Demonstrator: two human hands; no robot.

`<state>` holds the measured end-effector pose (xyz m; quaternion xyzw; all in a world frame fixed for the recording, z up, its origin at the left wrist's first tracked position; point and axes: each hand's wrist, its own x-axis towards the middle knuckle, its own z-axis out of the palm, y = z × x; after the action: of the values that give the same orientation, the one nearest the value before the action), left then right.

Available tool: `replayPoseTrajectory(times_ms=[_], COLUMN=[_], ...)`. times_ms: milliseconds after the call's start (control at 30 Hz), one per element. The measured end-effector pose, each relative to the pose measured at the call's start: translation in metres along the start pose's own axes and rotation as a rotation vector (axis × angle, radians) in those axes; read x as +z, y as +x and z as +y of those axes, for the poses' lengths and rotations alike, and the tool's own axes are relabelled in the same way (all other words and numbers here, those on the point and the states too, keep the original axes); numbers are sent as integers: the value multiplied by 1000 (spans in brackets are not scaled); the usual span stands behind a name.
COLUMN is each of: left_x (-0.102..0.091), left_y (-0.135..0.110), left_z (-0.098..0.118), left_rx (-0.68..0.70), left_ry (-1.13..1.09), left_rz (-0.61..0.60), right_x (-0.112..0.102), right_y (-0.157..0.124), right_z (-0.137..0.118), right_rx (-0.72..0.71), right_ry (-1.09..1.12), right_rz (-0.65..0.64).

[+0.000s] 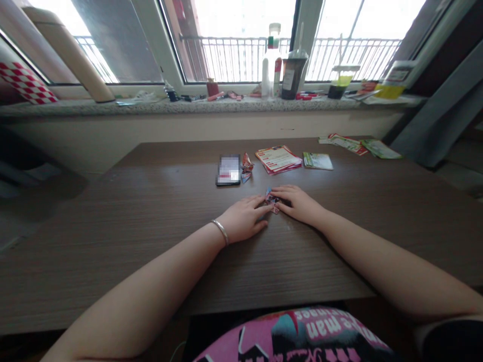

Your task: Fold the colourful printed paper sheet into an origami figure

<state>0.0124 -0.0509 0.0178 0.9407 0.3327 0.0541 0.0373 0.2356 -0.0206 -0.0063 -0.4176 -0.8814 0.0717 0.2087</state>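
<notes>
A small folded piece of colourful printed paper lies on the brown wooden table, between my two hands. My left hand, with a silver bangle at the wrist, comes at it from the left; its fingertips rest on the paper's left side and the thumb lies lower, near the tabletop. From the right, my right hand has its fingers over the upper edge and its thumb by the lower edge. Fingers cover part of the paper. Just beyond lies another folded printed paper piece, beside a phone with a blurred screen.
A stack of red-bordered printed sheets and a green-and-white packet lie farther back. More printed packets are at the back right. The windowsill carries bottles, a dark lidded cup and small clutter.
</notes>
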Motion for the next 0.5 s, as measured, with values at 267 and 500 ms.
replayPoseTrajectory(times_ms=[267, 500], left_x=[-5, -8], left_y=[-1, 1], left_z=[2, 5], left_rx=[30, 35], left_ry=[41, 54], left_rz=[-14, -22], right_x=[-2, -3], right_y=[0, 1], right_z=[-9, -13], right_rx=[8, 37], right_ry=[-129, -194], right_rz=[-62, -147])
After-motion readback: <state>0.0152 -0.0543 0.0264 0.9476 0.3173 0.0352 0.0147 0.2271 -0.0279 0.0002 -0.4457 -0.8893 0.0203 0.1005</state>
